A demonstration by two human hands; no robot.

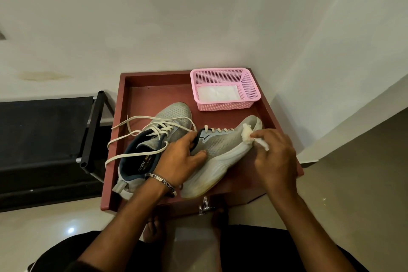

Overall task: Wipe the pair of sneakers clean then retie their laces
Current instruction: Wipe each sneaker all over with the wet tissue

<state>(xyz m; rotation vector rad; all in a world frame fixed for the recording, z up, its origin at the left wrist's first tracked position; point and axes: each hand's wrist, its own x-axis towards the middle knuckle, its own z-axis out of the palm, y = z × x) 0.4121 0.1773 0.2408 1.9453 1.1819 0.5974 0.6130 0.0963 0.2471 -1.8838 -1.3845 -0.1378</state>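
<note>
Dark trousers [254,249] and two bare forearms fill the bottom of the view, with bare toes [152,231] showing below the tray's front edge. Both hands work over a reddish-brown tray [141,86]. One sneaker [218,152] lies tipped on its side, pale sole toward the person; the left hand [183,157] grips it at the collar, fingers curled over the opening, thumb on the mesh. A metal bangle [162,181] circles that wrist. The right hand [276,152] pinches a white wad [249,137] closed between fingertips and presses it against the toe end. Just left of the left-hand grip sits the second sneaker [154,139], upright, its loose laces [123,137] spilling over the tray's left rim. Beyond the wad stands a pink basket [249,86] holding something white, hard to identify. Left of the tray is a black rack [92,130]. The held sneaker's heel is hidden behind the left hand
</note>
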